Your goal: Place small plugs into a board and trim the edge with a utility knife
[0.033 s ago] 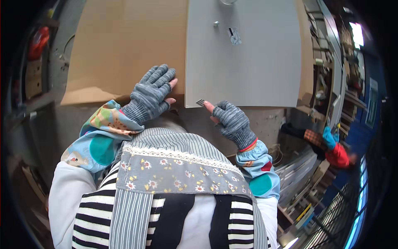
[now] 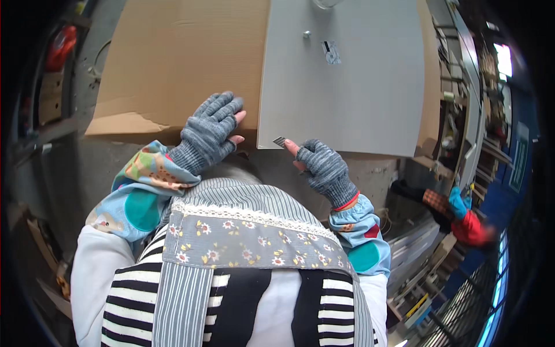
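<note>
My left hand (image 2: 213, 130), in a grey knit glove with bare thumb and fingertip, is spread over the near edge of a brown cardboard sheet (image 2: 179, 63). Its fingers are stretched out and hold nothing. On my right, a similarly gloved hand (image 2: 324, 168) points its bare index finger at the near left corner of a flat light-grey panel (image 2: 347, 98). At that fingertip is a small dark-and-light striped label (image 2: 279, 141); whether it touches the panel I cannot tell. The other fingers are curled, with the thumb below the index finger.
Farther up the panel are a small round metal piece (image 2: 307, 35), a printed sticker (image 2: 331, 52) and a clear round container (image 2: 326, 3), cut off by the frame. Racks with boards (image 2: 462, 115) stand at the right. A person in red with blue gloves (image 2: 471, 225) is there too.
The panel and cardboard have shifted slightly to the right and tilted in the view. Both my hands keep nearly the same pose, and the label stays at my right fingertip.
</note>
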A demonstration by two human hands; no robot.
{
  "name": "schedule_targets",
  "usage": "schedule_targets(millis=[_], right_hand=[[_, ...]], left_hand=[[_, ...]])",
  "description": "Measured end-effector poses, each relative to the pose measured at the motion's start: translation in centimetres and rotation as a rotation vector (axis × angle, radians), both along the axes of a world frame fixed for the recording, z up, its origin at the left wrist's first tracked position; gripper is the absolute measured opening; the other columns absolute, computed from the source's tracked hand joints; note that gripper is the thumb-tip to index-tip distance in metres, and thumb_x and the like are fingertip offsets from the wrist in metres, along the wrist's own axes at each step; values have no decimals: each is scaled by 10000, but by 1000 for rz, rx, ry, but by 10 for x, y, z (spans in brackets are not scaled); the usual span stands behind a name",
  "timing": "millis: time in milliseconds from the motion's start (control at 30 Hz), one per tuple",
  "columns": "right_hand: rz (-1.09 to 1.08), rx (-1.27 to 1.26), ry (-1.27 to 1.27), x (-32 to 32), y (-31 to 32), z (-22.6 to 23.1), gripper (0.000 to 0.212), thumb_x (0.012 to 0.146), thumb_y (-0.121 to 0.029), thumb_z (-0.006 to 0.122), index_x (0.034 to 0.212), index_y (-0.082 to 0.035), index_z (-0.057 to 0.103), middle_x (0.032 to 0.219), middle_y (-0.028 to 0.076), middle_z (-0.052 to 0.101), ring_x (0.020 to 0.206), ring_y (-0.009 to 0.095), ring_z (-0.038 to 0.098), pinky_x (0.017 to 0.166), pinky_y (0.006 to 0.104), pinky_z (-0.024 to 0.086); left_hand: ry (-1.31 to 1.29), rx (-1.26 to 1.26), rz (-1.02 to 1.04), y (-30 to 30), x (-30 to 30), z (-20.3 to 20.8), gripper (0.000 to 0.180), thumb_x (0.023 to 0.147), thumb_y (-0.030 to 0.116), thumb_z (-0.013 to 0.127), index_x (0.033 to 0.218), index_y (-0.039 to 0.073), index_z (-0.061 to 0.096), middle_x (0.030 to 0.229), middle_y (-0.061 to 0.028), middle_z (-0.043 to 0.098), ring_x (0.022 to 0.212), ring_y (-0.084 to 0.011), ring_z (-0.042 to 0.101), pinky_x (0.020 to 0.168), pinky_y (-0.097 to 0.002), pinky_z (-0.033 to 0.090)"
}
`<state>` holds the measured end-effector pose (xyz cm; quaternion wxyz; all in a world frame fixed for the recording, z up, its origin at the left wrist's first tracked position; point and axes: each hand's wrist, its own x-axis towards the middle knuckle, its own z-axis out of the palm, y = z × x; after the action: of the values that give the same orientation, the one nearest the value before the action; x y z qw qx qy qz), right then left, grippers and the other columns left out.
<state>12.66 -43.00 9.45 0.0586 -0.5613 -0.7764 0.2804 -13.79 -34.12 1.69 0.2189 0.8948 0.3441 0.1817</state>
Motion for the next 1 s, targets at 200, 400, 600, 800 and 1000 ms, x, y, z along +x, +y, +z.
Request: schedule_targets(millis=[200, 400, 600, 800, 1000], right_hand=[[270, -21, 102, 24, 29, -17, 655, 672, -28, 654, 1281, -221, 510, 784, 54, 552, 681, 230, 575, 596, 356, 492], [468, -112, 89, 23, 50, -16, 676, 678, -46, 641, 1308, -227, 479, 809, 67, 547, 695, 248, 577, 619, 354, 490], [708, -140, -32, 15, 77, -12, 700, 681, -56, 639, 1331, -239, 451, 821, 67, 550, 719, 263, 583, 637, 359, 490], [928, -147, -127, 11, 109, -10, 711, 691, -70, 655, 1341, -252, 432, 887, 81, 549, 756, 281, 594, 656, 368, 496], [1117, -122, -206, 6, 125, -8, 708, 717, -100, 668, 1354, -264, 405, 935, 79, 546, 809, 275, 600, 691, 368, 504]], left_hand=[[-182, -549, 378, -72, 13, 19, 342, 767, 171, 684, 1070, 30, 610, 961, -159, 635, 929, -302, 609, 816, -342, 482], [-295, -1139, 579, -91, 22, 3, 390, 829, 211, 657, 1177, 51, 579, 1029, -115, 646, 958, -164, 598, 841, -290, 468], [-488, -1234, 750, -112, 35, -4, 367, 848, 221, 644, 1170, 57, 584, 1015, -83, 647, 924, -150, 583, 831, -287, 458], [-541, -935, 1273, -174, 46, -57, 315, 844, 249, 605, 1086, 47, 624, 887, -98, 674, 830, -182, 613, 764, -304, 467], [-245, -944, 1830, -339, 87, -167, 336, 788, 339, 607, 992, 78, 662, 952, -196, 643, 922, -364, 600, 796, -401, 457]])
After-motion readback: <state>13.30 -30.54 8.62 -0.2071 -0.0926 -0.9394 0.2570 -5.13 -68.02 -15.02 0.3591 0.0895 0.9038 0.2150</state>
